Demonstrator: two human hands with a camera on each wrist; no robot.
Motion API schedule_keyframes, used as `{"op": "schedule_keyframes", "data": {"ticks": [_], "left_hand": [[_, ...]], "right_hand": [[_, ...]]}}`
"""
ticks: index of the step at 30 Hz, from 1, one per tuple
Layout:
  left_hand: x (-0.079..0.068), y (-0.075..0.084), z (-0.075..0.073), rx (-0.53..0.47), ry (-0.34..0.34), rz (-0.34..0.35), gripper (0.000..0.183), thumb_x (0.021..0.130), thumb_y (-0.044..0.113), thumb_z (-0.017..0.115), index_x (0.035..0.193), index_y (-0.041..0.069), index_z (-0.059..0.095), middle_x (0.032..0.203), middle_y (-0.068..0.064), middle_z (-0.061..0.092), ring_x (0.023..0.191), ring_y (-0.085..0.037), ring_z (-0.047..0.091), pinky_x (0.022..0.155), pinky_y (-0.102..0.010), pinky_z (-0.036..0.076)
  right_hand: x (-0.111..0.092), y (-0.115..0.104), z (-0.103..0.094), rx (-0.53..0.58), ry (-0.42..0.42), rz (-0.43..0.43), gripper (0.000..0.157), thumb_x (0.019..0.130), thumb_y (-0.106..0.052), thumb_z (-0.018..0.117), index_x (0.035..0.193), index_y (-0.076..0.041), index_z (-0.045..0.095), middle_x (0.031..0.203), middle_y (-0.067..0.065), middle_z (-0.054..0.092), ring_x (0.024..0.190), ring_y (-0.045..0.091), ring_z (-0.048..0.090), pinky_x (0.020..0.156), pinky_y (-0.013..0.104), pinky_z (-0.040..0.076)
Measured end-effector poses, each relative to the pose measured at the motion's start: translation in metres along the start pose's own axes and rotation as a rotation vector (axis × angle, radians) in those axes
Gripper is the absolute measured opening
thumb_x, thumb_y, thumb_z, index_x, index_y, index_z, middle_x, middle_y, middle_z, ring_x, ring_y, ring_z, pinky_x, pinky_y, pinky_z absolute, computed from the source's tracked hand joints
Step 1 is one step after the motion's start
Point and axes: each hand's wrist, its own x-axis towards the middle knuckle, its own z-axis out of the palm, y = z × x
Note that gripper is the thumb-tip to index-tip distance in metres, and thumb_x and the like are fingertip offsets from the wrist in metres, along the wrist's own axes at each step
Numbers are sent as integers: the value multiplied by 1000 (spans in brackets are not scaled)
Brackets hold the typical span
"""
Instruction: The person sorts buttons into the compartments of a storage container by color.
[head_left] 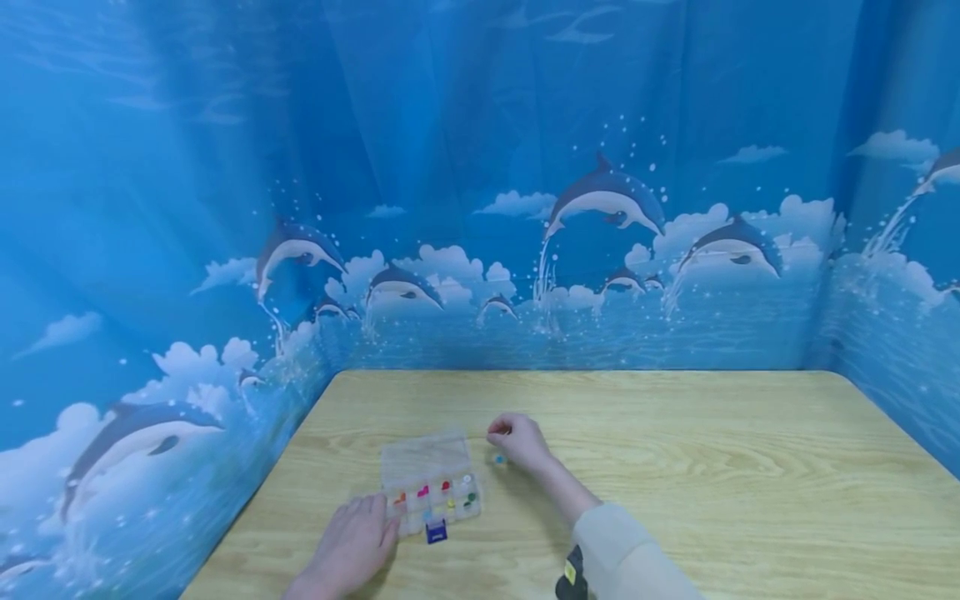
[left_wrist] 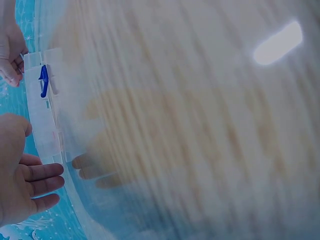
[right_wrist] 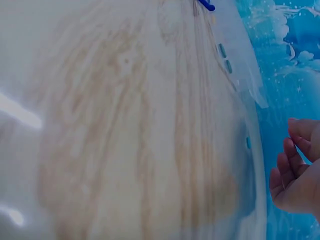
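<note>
A clear compartment box [head_left: 411,527] with a purple-blue clasp [head_left: 437,532] lies on the table, its transparent lid [head_left: 423,461] folded back. Small orange, pink, red, white, yellow, green and blue pieces sit in its compartments. My left hand [head_left: 348,537] rests at the box's left side; in the left wrist view its fingers [left_wrist: 45,187] are extended beside the box end. Past the box's right side, my right hand [head_left: 522,442] hovers with thumb and index fingertips together. Whether something tiny is between them cannot be seen. Just below it, a small blue bead [head_left: 499,459] lies on the table.
The wood-grain table [head_left: 712,467] extends far to the right of the hands. A blue curtain with printed dolphins [head_left: 480,167] stands behind the table and along both sides. A dark device with a yellow mark [head_left: 572,575] is at the right sleeve.
</note>
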Motion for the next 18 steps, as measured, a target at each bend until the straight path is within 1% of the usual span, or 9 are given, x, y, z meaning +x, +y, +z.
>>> {"op": "schedule_keyframes", "data": {"ticks": [4,7,14,18], "left_hand": [[0,0,1,-5,-5,1,19,90,24,57,88,6,52,76,-2,49,74,-20,49,70,-41,43],[0,0,1,-12,-14,-1,19,90,24,57,89,6,52,76,-2,49,75,-21,50,71,-42,43],[0,0,0,-24,-14,0,19,90,24,57,89,5,52,77,-3,50,76,-22,51,72,-43,43],[0,0,0,-19,-13,-2,20,90,24,57,90,5,52,78,-4,51,77,-22,51,73,-43,43]], "right_hand": [[1,7,1,-26,19,2,6,84,-6,64,88,-2,64,80,2,60,72,14,53,64,28,47],[1,9,1,-32,17,17,6,84,-6,64,88,-2,64,80,3,60,73,15,54,66,29,47],[-2,13,-1,-26,-16,57,8,83,-7,65,89,-1,64,80,4,61,68,14,54,61,27,49],[-2,14,-1,-52,-48,58,9,81,-6,66,89,0,65,80,4,61,71,14,55,64,28,49]]}}
